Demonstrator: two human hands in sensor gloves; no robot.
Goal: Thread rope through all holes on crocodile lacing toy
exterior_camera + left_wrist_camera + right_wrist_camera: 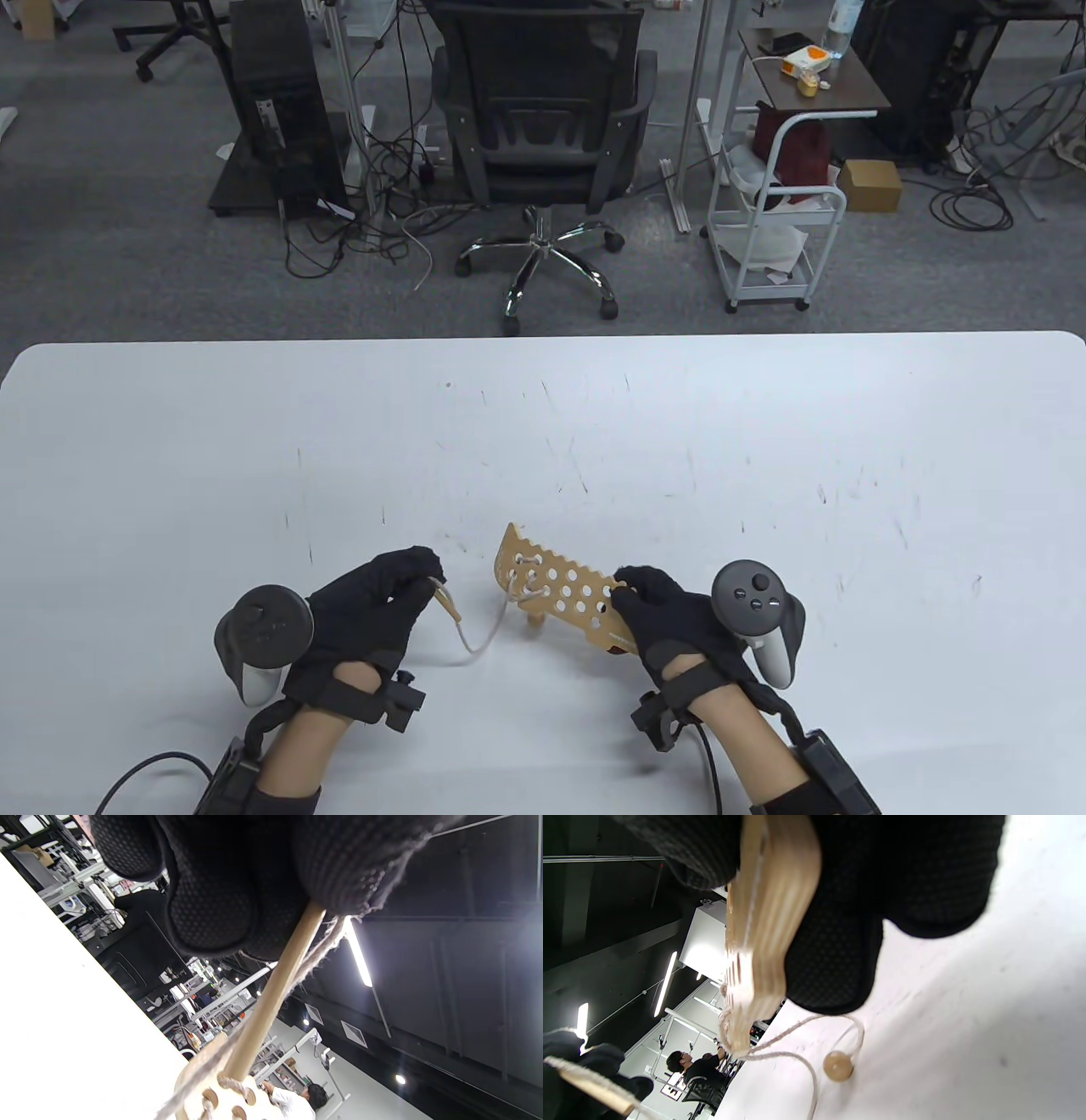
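Holding crocodile board [556,590] aloft by its near-right end in right hand [679,624]; long axis running far-left; left hand [369,607] pinching wooden needle [447,601], rope [484,638] slack, just left of unlaced holes.

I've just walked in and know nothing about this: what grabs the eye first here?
Two black-gloved hands low on the white table. The right hand holds up a wooden crocodile lacing toy full of holes; the left hand pinches a wooden needle trailing rope to the toy. A wooden bead dangles below.
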